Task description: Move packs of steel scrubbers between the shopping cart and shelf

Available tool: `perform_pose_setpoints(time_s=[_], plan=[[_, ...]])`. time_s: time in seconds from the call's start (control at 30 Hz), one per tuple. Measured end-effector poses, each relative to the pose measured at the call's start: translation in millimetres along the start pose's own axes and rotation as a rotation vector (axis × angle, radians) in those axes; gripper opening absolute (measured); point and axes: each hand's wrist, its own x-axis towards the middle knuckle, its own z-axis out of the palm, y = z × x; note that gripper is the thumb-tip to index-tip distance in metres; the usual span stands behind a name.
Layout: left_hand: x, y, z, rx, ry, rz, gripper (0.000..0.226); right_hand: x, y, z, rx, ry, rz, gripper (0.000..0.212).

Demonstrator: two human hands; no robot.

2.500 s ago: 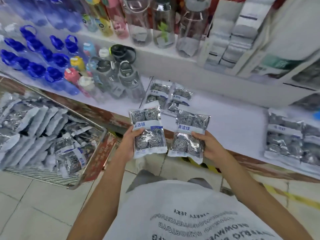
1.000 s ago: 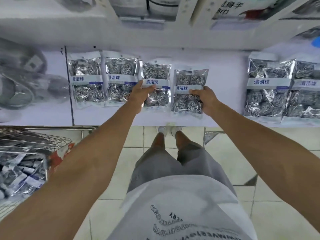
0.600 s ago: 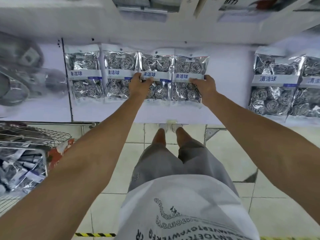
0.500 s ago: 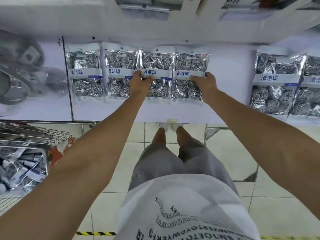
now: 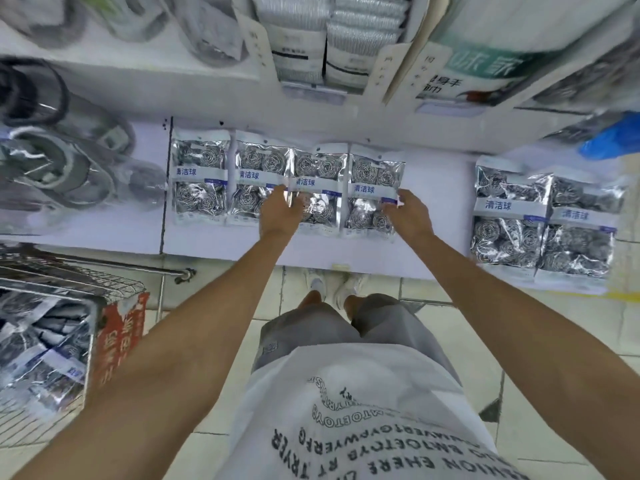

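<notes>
Four silver packs of steel scrubbers lie in a row on the white shelf. My left hand holds the left edge of the third pack, thumb on its face. The fourth pack has my right hand holding its right edge. Both packs lie flat on the shelf beside the two packs to their left. At the lower left stands the wire shopping cart, with several more scrubber packs inside.
A second group of scrubber packs lies at the right of the shelf, with bare shelf between the groups. Grey bottles lie on the left beyond a divider. Boxed goods fill the shelf above. My legs stand on the tiled floor below.
Since 2.5 s ago both hands carried a pack each from in front of my body to the shelf and laid them beside the two there. Lately the packs have barely moved.
</notes>
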Motion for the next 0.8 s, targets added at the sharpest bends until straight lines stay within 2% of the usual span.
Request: perform_pose_setpoints(time_s=[0.13,0.3,0.43,0.6,0.8], plan=[[-49,0,-30,0.117,0.039,0.075,0.042,-38,-19,-8,-0.181,-0.092,-0.239,0.049],[-119,-13,-57,0.286,0.233,0.154,0.049,-79,-51,-6,-0.430,-0.186,-0.595,0.051],[-173,-39,-69,0.316,0.386,0.002,0.054,-113,-78,9,-0.582,-0.204,-0.923,0.045],[-246,-81,-77,0.254,0.597,-0.138,0.046,-158,-102,48,-0.637,-0.269,-1.188,0.049],[-325,-143,-87,0.149,0.737,-0.337,0.037,-225,-124,114,-0.695,-0.389,-1.412,0.047]])
